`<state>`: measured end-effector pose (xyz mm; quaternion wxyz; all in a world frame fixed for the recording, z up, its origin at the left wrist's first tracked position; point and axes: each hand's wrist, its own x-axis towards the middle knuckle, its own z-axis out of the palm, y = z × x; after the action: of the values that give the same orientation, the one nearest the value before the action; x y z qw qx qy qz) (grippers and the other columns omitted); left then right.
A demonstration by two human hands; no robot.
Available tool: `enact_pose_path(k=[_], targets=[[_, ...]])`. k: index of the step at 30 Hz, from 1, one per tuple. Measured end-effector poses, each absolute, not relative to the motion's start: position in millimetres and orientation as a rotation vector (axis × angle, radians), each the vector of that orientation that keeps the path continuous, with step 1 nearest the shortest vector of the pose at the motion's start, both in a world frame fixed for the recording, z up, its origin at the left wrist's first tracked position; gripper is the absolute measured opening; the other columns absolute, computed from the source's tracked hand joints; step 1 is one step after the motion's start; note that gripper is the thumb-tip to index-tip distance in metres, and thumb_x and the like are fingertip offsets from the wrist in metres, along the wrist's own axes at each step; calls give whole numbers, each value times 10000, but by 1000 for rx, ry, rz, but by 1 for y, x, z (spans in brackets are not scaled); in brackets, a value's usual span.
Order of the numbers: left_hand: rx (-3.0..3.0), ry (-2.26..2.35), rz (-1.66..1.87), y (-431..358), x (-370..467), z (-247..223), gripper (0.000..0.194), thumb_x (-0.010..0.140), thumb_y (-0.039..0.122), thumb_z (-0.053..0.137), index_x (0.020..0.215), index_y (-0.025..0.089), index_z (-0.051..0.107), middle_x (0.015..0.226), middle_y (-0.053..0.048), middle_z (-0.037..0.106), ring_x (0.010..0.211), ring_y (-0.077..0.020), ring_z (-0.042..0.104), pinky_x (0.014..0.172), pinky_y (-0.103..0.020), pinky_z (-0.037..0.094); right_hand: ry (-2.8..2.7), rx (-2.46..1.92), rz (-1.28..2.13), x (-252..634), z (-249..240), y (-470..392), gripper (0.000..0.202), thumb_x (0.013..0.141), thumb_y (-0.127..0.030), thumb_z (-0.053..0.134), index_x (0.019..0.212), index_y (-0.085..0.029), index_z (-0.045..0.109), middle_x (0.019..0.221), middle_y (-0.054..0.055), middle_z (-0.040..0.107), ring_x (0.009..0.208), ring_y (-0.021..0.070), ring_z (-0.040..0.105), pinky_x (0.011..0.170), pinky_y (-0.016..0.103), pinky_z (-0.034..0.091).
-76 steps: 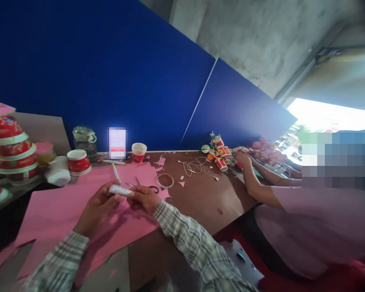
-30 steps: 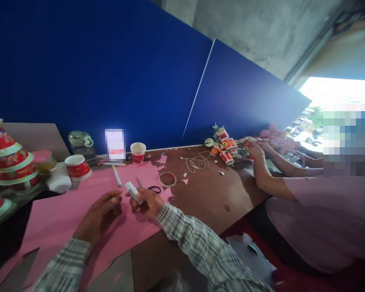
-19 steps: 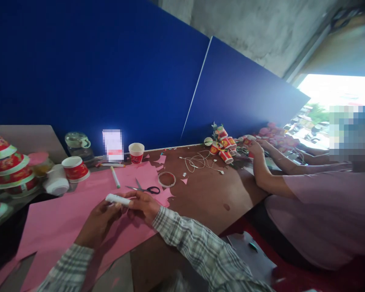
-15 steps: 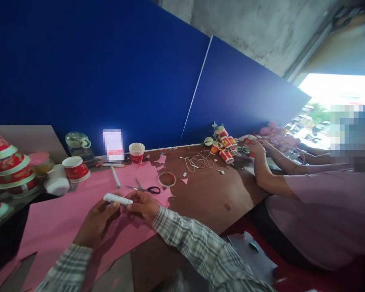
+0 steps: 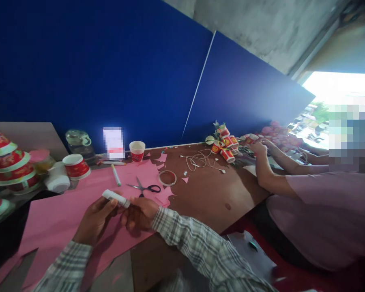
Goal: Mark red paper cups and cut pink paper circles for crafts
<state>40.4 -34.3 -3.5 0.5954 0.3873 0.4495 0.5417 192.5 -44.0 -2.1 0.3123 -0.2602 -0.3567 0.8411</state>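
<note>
A short white tube, by its look a glue stick (image 5: pixel 115 198), is held over the pink paper (image 5: pixel 61 219). My left hand (image 5: pixel 95 219) pinches its left part between thumb and fingers. At the tube's right end is my right hand (image 5: pixel 141 213), closed on it with the thumb on top and the other fingers curled below. Just beyond the hands lie scissors (image 5: pixel 144 187) with black handles, blades spread. A white marker (image 5: pixel 116 175) with a green end rests on the paper behind the glue stick.
Red-patterned paper cups (image 5: pixel 12 166) are stacked at left, near a loose cup (image 5: pixel 76 166) and a glass jug (image 5: pixel 78 142). A blurred phone-like screen (image 5: pixel 113 142) stands against the blue partition (image 5: pixel 94 73). White cables (image 5: pixel 197 161) and a tape ring (image 5: pixel 167 178) lie right. A co-worker (image 5: pixel 322 211) handles cups.
My right hand has turned on the tube's end; its fingers now curl below rather than reaching along the top. The tube tilts slightly more, right end lower.
</note>
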Motion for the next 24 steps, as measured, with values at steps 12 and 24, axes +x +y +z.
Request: enact_pose_path(k=[12,24], targets=[[1181,1225,1224,-32,39,-10,393,462,418,643,761,164,619,619,-28,557,569,-144,487,498,-283,405,-1421,-1092,1725,193,-6,-45,222,718,-318,579,822,-134,510,579,2,536,420,87,437,453,206,339],[1146,1150,1190,-34,39,-8,356,465,397,653,751,188,619,610,-26,564,579,-161,500,564,-326,426,-1323,-919,1919,192,-9,-48,286,696,-373,611,826,-149,491,603,6,555,416,89,410,460,216,306]])
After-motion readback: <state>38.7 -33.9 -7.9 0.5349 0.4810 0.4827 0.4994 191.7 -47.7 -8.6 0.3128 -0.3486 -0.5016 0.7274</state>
